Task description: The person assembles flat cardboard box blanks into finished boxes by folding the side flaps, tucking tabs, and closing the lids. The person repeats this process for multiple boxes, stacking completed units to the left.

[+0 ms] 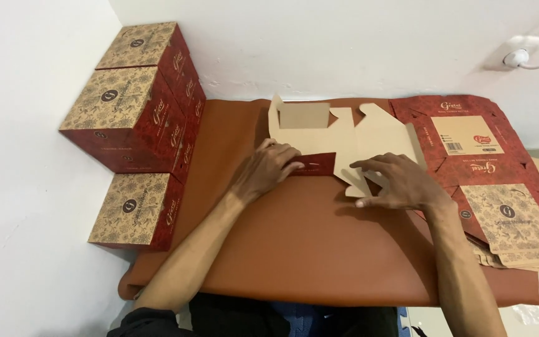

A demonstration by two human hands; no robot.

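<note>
- Flat box blank (369, 134): tan inside face up, one dark red panel folded over, lying mid-mat on brown mat (294, 249).
- Left hand (268, 168): fingers together, pressing the red panel flat.
- Right hand (400, 182): fingers spread, pressing a tan flap.
- Stack of flat blanks (500, 187): red, tan rectangular label, right of the hands.
- Assembled boxes (135, 118): red sides, tan patterned tops, stacked against the left wall.

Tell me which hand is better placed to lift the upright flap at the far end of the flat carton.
Probably the left hand. It rests on the flat carton at its folded red edge, directly below the upright flap. The right hand presses the near corner, farther off to the side.
</note>
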